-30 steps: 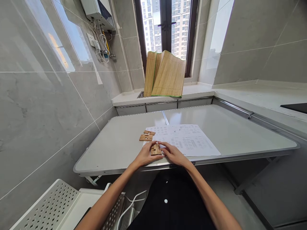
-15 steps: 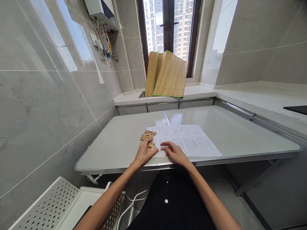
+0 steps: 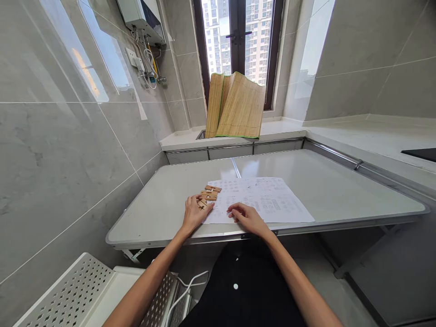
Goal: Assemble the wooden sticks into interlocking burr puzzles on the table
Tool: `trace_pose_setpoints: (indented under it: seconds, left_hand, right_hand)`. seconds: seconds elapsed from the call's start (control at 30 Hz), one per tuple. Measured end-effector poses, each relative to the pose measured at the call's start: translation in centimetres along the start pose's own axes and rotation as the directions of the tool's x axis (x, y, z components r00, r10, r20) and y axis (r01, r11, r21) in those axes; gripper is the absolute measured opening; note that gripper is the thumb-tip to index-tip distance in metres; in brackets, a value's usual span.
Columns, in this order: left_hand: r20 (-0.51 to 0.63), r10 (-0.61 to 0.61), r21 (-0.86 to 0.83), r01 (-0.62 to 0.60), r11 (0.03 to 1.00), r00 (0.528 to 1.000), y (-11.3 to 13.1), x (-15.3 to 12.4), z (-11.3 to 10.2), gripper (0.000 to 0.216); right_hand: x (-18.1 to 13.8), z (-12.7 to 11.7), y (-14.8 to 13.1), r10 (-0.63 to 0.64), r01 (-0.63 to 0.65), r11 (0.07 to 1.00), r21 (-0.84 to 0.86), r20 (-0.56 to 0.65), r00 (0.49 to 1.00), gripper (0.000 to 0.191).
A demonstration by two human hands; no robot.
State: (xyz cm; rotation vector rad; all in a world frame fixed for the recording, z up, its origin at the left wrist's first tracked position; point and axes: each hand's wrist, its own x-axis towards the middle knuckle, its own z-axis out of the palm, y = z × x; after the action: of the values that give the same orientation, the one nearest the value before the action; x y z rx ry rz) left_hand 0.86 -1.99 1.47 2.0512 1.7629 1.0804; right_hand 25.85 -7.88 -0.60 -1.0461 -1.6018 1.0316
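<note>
My left hand [image 3: 193, 211] lies on the grey table [image 3: 163, 204] with its fingers curled over a small wooden puzzle block [image 3: 202, 204]; most of that block is hidden under the fingers. Two more wooden puzzle pieces sit just beyond it, one [image 3: 209, 195] touching the left edge of a printed instruction sheet [image 3: 262, 200] and another [image 3: 213, 188] a little farther back. My right hand [image 3: 245, 217] rests flat on the near part of the sheet, fingers apart, holding nothing.
A rolled bamboo mat [image 3: 235, 105] leans against the window on the back ledge. A tiled wall runs along the left. A white perforated rack [image 3: 68, 295] and a white cable [image 3: 185, 290] sit below the table's near edge. A counter [image 3: 374, 136] borders the right.
Both hands held the assembled wooden block together over the sheet. My left hand has since carried it left off the paper, and my right hand has let go and stayed on the sheet.
</note>
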Motion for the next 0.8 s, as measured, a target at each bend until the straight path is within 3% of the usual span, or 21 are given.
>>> trace_pose_setpoints:
  seconds: [0.17,0.37,0.5,0.7,0.8]
  left_hand:
    - [-0.033,-0.128,-0.168,0.121,0.978,0.991,-0.8,0.5,0.1,0.049]
    - [-0.020,-0.132,-0.198,0.125,0.972,0.991,-1.7,0.8,0.3,0.039]
    - [-0.009,-0.140,-0.200,0.135,0.970,0.990,-1.9,0.8,0.4,0.035]
    - [0.013,-0.147,-0.194,0.147,0.970,0.989,-1.7,0.5,0.1,0.036]
    - [0.016,-0.148,-0.187,0.148,0.971,0.989,-1.5,0.4,-0.1,0.035]
  right_hand:
    - [0.0,0.3,0.2,-0.017,0.019,0.996,0.086,-0.029,0.999,0.029]
    - [-0.5,-0.7,-0.2,-0.018,0.028,0.990,0.137,-0.074,0.997,0.037]
    - [-1.0,-3.7,0.3,0.016,-0.014,1.000,0.026,-0.078,0.997,0.035]
    - [-2.4,-10.0,2.6,0.086,-0.093,0.995,-0.036,-0.161,0.983,0.037]
    - [-3.3,-11.9,3.3,0.115,-0.117,0.993,0.001,-0.212,0.971,0.042]
